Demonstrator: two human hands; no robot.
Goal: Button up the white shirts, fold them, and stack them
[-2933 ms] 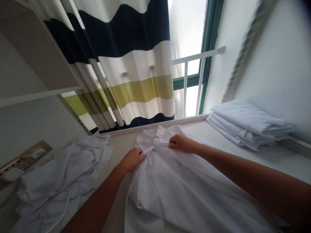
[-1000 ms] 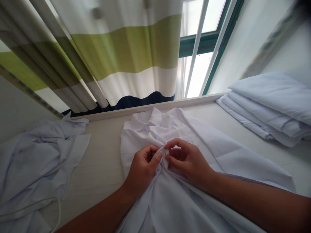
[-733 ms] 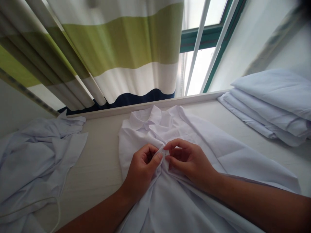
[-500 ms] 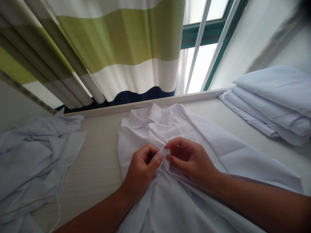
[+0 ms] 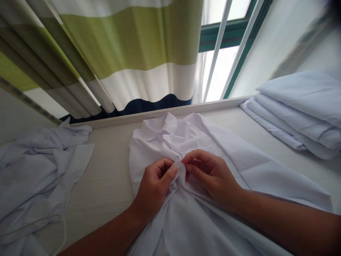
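Both hands are right at the front placket of the white shirt [image 5: 218,156], which lies spread across the middle of the tabletop [image 5: 109,181], collar toward the far edge by the window. The left hand [image 5: 154,185] has its fingers [image 5: 170,173] curled shut, thumb and forefinger pinching a small fold of the shirt's fabric. The right hand [image 5: 210,174] meets it from the other side, fingers bent and pinched on the same bit of cloth, so the two sets of fingertips are touching or just beside each other. Something small sits between them, too tiny to make out clearly. Both forearms run in from the near edge and lie over the lower part of the shirt.

Off toward the left edge of the tabletop lies a crumpled heap of white cloth [image 5: 39,170], well apart from the shirt, with a thin white cord [image 5: 62,231] looping near it. At the far right corner sits a neat stack of folded white garments [image 5: 298,113]. Behind the far edge hangs a striped curtain [image 5: 128,53] beside the window frame [image 5: 226,39].
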